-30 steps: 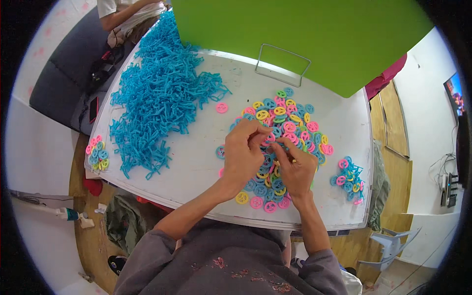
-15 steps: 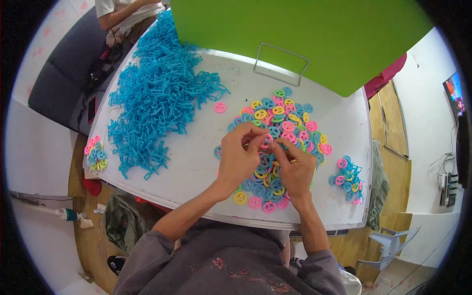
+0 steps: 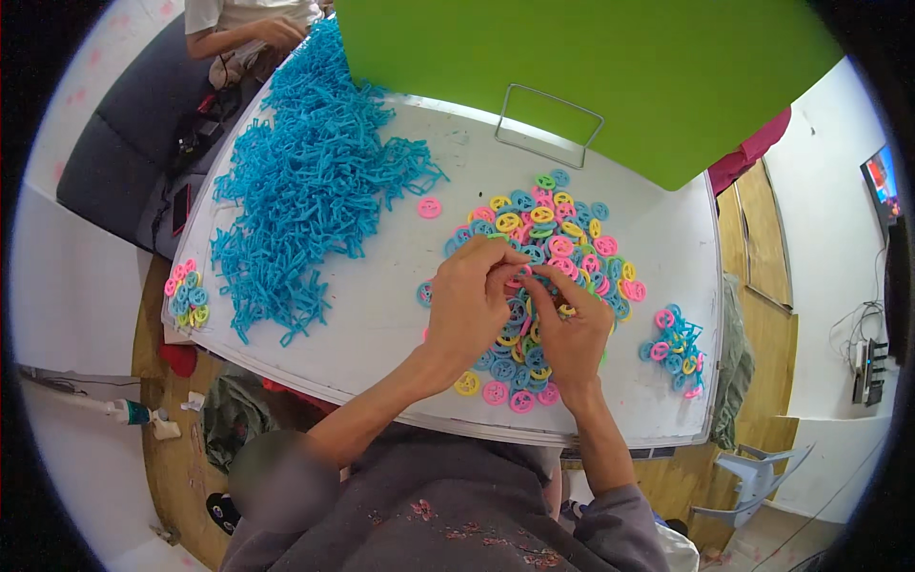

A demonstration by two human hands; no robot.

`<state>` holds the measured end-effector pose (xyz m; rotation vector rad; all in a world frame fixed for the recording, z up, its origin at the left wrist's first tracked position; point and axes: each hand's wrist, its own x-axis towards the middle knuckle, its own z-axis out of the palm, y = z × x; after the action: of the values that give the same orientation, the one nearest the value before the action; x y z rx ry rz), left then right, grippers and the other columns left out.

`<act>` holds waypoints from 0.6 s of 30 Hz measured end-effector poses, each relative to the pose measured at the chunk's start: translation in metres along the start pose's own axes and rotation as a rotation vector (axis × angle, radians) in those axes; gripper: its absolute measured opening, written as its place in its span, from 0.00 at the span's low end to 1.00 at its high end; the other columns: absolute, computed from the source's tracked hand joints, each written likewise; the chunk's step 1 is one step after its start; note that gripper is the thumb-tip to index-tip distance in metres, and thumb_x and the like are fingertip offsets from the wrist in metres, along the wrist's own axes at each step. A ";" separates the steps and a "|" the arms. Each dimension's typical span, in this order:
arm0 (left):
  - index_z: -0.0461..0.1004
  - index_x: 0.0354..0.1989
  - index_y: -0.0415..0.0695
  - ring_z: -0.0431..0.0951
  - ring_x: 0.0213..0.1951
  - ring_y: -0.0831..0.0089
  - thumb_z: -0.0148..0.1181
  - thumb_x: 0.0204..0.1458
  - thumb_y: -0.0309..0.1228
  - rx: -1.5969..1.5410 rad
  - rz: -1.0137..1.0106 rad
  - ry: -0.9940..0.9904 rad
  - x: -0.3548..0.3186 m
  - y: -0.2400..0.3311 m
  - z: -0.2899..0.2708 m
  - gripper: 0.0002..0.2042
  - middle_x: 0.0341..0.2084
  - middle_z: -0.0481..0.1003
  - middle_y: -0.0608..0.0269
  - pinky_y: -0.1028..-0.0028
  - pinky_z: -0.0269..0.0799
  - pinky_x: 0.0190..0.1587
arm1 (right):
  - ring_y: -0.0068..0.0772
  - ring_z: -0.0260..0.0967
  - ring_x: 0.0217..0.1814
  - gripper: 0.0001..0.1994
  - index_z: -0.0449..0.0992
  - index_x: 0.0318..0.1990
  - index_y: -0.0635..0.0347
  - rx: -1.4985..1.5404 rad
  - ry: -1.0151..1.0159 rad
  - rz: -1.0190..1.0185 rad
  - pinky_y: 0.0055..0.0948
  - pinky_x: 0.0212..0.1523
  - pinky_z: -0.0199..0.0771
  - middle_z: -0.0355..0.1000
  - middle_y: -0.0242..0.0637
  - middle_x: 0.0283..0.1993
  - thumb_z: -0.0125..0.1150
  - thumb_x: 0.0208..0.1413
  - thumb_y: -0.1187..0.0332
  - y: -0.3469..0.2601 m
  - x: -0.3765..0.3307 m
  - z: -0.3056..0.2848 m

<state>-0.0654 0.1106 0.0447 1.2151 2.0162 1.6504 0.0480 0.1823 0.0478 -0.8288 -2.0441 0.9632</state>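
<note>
Left hand (image 3: 469, 303) and right hand (image 3: 572, 329) meet, fingers curled, pinching a pink ring (image 3: 518, 281). Beneath them, a heap of coloured rings (image 3: 562, 238) lies on the white desk (image 3: 381, 315). A blue plastic pile (image 3: 305, 191) sits left.

White walls (image 3: 76, 286) enclose a wooden floor (image 3: 176, 467); a dark grey sofa (image 3: 124, 143) stands at left, wooden doors (image 3: 762, 257) and a pale plastic chair (image 3: 758, 481) at right

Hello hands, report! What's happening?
Left hand and right hand pinching a pink ring together. Over the colourful ring pile. Blue plastic heap off left, nothing blocking.
</note>
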 end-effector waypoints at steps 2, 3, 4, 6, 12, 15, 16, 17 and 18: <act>0.73 0.32 0.35 0.77 0.30 0.72 0.51 0.47 0.14 -0.042 0.011 -0.015 0.001 -0.001 0.000 0.06 0.25 0.74 0.58 0.76 0.73 0.35 | 0.14 0.64 0.25 0.08 0.79 0.38 0.63 0.014 -0.042 0.051 0.17 0.26 0.64 0.74 0.33 0.24 0.63 0.49 0.76 0.001 0.003 -0.005; 0.72 0.33 0.36 0.76 0.31 0.72 0.51 0.49 0.14 -0.137 0.017 -0.024 0.002 -0.004 0.001 0.06 0.26 0.73 0.59 0.75 0.73 0.37 | 0.14 0.65 0.26 0.08 0.79 0.38 0.63 0.052 -0.079 0.039 0.17 0.28 0.65 0.74 0.32 0.24 0.62 0.49 0.77 0.005 0.004 -0.007; 0.71 0.33 0.36 0.76 0.32 0.73 0.50 0.50 0.15 -0.231 0.023 -0.032 0.003 -0.007 0.001 0.05 0.27 0.73 0.60 0.75 0.74 0.38 | 0.13 0.65 0.28 0.08 0.79 0.38 0.63 0.091 -0.116 0.025 0.16 0.29 0.66 0.74 0.31 0.25 0.62 0.49 0.78 0.009 0.006 -0.009; 0.71 0.34 0.36 0.75 0.33 0.74 0.50 0.52 0.16 -0.302 -0.074 -0.106 0.003 -0.012 -0.003 0.05 0.29 0.73 0.61 0.75 0.74 0.39 | 0.14 0.65 0.28 0.10 0.78 0.41 0.62 0.100 -0.188 0.044 0.17 0.30 0.66 0.74 0.31 0.28 0.61 0.50 0.78 0.017 0.008 -0.013; 0.71 0.37 0.37 0.75 0.33 0.80 0.49 0.58 0.25 -0.638 -0.470 -0.194 0.003 -0.012 -0.015 0.05 0.31 0.74 0.64 0.78 0.75 0.35 | 0.20 0.68 0.34 0.17 0.73 0.51 0.61 0.590 -0.458 0.251 0.20 0.34 0.69 0.71 0.35 0.38 0.55 0.52 0.82 0.005 0.011 -0.028; 0.71 0.40 0.38 0.74 0.34 0.80 0.50 0.59 0.28 -0.719 -0.605 -0.357 -0.002 -0.016 -0.016 0.07 0.31 0.73 0.65 0.77 0.74 0.37 | 0.24 0.69 0.40 0.17 0.72 0.49 0.63 0.442 -0.483 0.075 0.23 0.42 0.71 0.71 0.36 0.40 0.55 0.51 0.84 0.020 0.011 -0.029; 0.70 0.41 0.39 0.74 0.35 0.80 0.50 0.59 0.29 -0.667 -0.603 -0.470 -0.002 -0.017 -0.016 0.07 0.32 0.72 0.66 0.76 0.74 0.39 | 0.26 0.70 0.43 0.16 0.72 0.47 0.64 0.241 -0.429 -0.104 0.24 0.45 0.71 0.71 0.36 0.40 0.55 0.50 0.84 0.028 0.011 -0.027; 0.70 0.41 0.39 0.74 0.35 0.80 0.50 0.59 0.29 -0.666 -0.600 -0.469 -0.001 -0.016 -0.016 0.07 0.32 0.72 0.66 0.76 0.74 0.39 | 0.26 0.70 0.43 0.16 0.72 0.47 0.64 0.241 -0.428 -0.107 0.24 0.45 0.71 0.71 0.36 0.40 0.55 0.50 0.84 0.033 0.011 -0.025; 0.70 0.42 0.40 0.74 0.36 0.77 0.52 0.57 0.28 -0.549 -0.544 -0.481 0.001 -0.012 -0.016 0.08 0.34 0.72 0.64 0.75 0.74 0.38 | 0.27 0.69 0.46 0.14 0.72 0.46 0.64 0.278 -0.352 -0.163 0.25 0.48 0.70 0.71 0.37 0.41 0.56 0.50 0.83 0.035 0.011 -0.024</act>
<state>-0.0816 0.1004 0.0388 0.6909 1.3125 1.3377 0.0701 0.2182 0.0337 -0.3577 -2.1585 1.3350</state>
